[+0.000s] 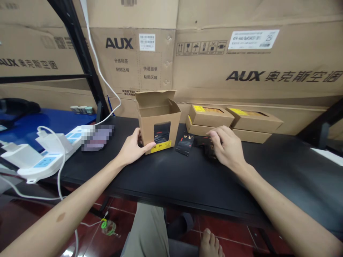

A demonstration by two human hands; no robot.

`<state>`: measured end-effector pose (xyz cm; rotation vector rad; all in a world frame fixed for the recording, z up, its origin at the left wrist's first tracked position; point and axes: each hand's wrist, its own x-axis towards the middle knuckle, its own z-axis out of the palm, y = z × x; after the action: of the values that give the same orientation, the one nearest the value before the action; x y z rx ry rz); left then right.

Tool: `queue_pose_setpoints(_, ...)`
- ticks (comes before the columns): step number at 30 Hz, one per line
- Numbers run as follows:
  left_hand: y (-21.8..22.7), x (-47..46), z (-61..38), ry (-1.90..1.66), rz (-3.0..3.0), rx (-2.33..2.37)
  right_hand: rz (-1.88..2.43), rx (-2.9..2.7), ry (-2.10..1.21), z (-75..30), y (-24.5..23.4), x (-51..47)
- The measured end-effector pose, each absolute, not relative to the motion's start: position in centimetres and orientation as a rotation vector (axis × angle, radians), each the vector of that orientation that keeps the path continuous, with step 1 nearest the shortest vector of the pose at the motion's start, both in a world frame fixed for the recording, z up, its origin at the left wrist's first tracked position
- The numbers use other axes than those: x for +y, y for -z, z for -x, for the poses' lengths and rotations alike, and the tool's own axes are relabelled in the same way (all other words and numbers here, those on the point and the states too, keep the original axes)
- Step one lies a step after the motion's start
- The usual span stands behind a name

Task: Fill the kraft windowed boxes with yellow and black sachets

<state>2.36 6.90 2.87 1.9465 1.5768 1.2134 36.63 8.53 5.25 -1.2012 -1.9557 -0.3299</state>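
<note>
A kraft cardboard box stands upright on the black table with its top flaps raised. Black sachets show through its front window, above a yellow label. My left hand grips the box at its lower left corner, thumb across the front and fingers round the side. To the right of the box lies a flat black sachet with gold lettering. My right hand is closed over more black sachets beside it; its fingertips are partly hidden, so what they hold is unclear.
Several closed kraft boxes with yellow labels are stacked behind my right hand. On the left lie a blurred-out phone and a white power strip with plugs and cables. Large cardboard sheets line the back.
</note>
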Motion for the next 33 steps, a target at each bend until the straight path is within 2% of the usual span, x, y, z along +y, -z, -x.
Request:
queue_pose_setpoints(6,-2.8,6.8,-2.2,-1.194,-1.963,1.652,1.279,-1.645,0.007,-37.4,-4.8,8.5)
queue_pose_setpoints(10,-2.9,6.7,-2.4,-1.206,-1.952,1.64,1.288,-1.561,-0.067,-37.4,-4.7,8.8)
queue_pose_setpoints(19,-2.8,6.9,-2.3,-1.225,-1.964,1.626,1.326,-1.705,0.063,-37.5,-4.7,8.8)
queue_pose_setpoints(24,-2.7,7.0,-2.2,-1.208,-1.977,1.64,1.261,-2.095,0.239,-36.1,-4.6,8.0)
queue_pose_setpoints(33,-2.9,6.9,-2.4,-1.198,-1.964,1.657,1.27,-2.593,0.317,-32.4,-3.6,7.6)
